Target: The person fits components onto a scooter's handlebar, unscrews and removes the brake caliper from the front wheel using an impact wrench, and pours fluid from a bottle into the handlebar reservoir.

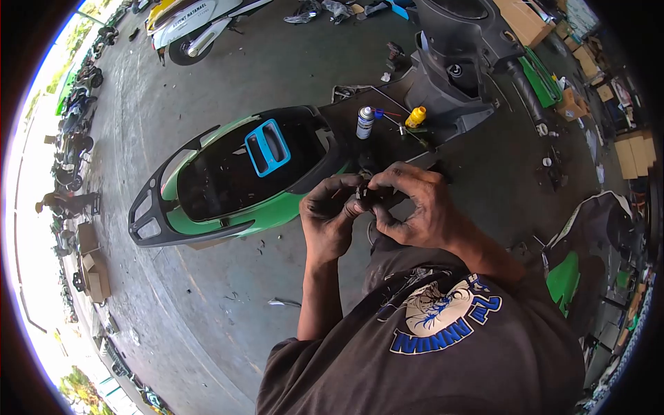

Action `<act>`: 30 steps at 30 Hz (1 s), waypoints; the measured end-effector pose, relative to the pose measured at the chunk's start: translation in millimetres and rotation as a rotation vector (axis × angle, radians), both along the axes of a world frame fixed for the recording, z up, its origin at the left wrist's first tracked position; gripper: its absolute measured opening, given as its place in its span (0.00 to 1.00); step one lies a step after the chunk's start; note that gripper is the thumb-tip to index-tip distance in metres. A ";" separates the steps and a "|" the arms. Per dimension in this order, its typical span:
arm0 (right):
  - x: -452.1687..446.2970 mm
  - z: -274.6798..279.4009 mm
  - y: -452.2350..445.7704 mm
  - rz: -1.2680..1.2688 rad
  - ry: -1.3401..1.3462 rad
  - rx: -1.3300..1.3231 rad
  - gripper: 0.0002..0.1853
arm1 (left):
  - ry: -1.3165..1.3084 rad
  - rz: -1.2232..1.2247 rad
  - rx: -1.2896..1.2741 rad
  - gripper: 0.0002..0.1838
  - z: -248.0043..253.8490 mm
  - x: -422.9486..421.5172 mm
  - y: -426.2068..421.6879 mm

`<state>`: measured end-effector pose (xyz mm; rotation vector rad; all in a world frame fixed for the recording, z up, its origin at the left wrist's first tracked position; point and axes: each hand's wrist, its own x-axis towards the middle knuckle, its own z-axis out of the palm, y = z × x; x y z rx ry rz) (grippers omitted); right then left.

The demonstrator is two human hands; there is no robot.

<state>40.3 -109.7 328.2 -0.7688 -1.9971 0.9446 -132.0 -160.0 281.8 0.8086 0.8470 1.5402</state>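
Dark printed shirt (pixel 422 360) sits nearest the camera; just past it, left hand (pixel 328 216) and right hand (pixel 420 207) come together, fingertips of both pinching a small dark part (pixel 362 193) between them, its shape mostly hidden. Beyond the hands, spray can (pixel 364 123) stands near a yellow bottle (pixel 416 117), while a blue frame (pixel 265 148) lies within the outline of a green-and-black shell (pixel 273 216) on the floor (pixel 228 277).

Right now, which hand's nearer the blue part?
Left, as pictured. The left hand is below and to the right of the blue part; the right hand is below it too, farther right.
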 end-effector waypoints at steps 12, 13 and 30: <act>31.7 24.6 3.9 0.090 0.088 0.037 0.21 | -0.386 -0.194 -0.034 0.20 8.3 22.4 3.6; 34.5 26.8 2.7 0.102 0.080 0.087 0.22 | -0.424 -0.216 -0.024 0.21 7.2 24.8 3.5; 90.1 55.1 -5.6 0.262 -0.071 0.264 0.25 | -0.582 -0.384 -0.155 0.18 19.1 83.8 -8.9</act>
